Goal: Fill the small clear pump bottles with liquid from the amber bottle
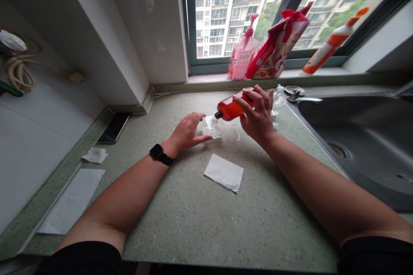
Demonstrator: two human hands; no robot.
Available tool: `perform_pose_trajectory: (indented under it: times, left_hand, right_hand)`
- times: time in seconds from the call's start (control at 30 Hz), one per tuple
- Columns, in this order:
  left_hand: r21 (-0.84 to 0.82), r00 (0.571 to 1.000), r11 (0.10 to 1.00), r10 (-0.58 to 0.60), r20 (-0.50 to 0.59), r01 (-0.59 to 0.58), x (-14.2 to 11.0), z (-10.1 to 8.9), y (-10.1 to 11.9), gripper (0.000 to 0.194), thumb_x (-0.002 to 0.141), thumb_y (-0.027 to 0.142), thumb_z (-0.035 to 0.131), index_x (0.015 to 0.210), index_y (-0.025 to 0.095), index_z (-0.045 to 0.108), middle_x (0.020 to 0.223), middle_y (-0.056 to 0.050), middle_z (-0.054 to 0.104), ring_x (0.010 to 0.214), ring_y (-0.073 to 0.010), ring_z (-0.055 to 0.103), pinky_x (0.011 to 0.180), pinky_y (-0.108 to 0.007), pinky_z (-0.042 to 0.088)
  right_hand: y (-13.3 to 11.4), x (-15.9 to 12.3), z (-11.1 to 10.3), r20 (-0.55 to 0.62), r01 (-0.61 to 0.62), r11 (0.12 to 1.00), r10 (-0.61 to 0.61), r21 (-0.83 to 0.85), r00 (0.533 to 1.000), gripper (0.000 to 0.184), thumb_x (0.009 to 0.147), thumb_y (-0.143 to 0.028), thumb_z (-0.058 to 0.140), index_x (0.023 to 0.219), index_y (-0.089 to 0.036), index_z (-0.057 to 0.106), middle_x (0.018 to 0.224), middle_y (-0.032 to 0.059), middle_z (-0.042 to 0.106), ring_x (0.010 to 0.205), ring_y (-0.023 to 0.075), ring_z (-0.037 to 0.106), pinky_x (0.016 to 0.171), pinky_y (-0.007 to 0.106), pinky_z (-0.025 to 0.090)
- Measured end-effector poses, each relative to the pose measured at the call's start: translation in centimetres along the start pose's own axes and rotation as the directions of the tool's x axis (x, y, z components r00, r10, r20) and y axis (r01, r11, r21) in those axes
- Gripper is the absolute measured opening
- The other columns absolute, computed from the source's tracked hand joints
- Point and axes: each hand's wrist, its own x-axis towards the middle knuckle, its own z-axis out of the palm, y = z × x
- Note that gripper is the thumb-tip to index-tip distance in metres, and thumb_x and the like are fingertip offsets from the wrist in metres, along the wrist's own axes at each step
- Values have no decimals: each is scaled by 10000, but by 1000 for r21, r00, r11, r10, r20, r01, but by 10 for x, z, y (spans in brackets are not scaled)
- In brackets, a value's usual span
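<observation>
My right hand point(258, 114) grips an amber bottle point(230, 108) that is tipped over, its dark neck pointing down to the left. Right under the bottle's mouth is a small clear plastic container point(213, 132), where something clear or whitish shows below the neck. My left hand point(189, 131) steadies the container from its left side, thumb at the front and fingers at the back. A black watch is on my left wrist. On the counter in front of the container lies a folded white paper towel point(224, 172). Behind my right hand a clear pump bottle point(278, 99) is partly hidden.
A steel sink point(364, 137) takes up the right side. Along the left lie a phone point(114, 127), a crumpled tissue point(94, 155) and a flat white sheet point(72, 202). A pink pump bottle point(241, 58), a red bag point(279, 47) and an orange-white bottle point(332, 45) stand on the windowsill.
</observation>
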Motion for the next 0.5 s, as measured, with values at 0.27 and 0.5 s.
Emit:
perform_pose_trajectory:
  times: [0.27,0.5]
  left_hand:
    - [-18,1000,1000,2,8,-2,0,0,0,720,941,557,846,1474,219,499,1284,-144,685,1151,-319,693,1017,-521,581]
    - [-11,1000,1000,6,5,-6,0,1,0,723,941,554,847,1476,218,494,1296,-148,685,1158,-321,696,1019,-518,581]
  right_hand:
    - [0,0,-1,24,-24,1000,25,-7,999,824,912,-58,625,1614,-473,504,1572,66,560,1634,402,363,1332,794,184]
    - [2,0,0,28,-27,1000,27,14,999,829,912,-47,629,1607,-483,516,1578,56,562,1635,395,361,1340,780,171]
